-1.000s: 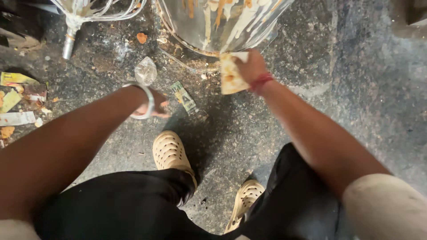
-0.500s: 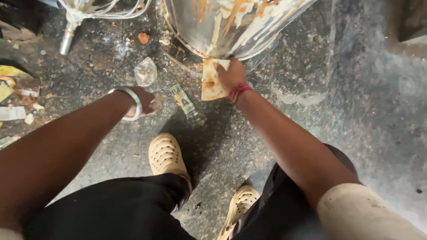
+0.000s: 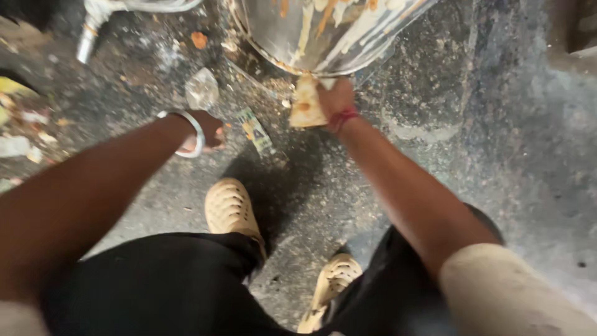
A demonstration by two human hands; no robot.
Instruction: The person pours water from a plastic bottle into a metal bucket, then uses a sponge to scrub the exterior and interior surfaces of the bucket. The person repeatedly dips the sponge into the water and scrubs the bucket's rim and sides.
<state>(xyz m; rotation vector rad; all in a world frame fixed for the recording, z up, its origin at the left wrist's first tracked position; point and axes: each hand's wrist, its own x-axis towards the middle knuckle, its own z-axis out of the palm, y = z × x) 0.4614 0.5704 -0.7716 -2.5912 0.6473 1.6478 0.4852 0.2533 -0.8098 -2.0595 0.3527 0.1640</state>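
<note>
The right hand (image 3: 336, 99) is closed on one pale, stained cloth (image 3: 308, 102), pressing it against the bottom edge of the single metal drum (image 3: 323, 34). Left of the drum, the left hand (image 3: 208, 130) hangs near the floor, its grip hidden. Between hand and drum lie one crumpled plastic wrapper (image 3: 202, 90) and one small printed packet (image 3: 255, 130).
</note>
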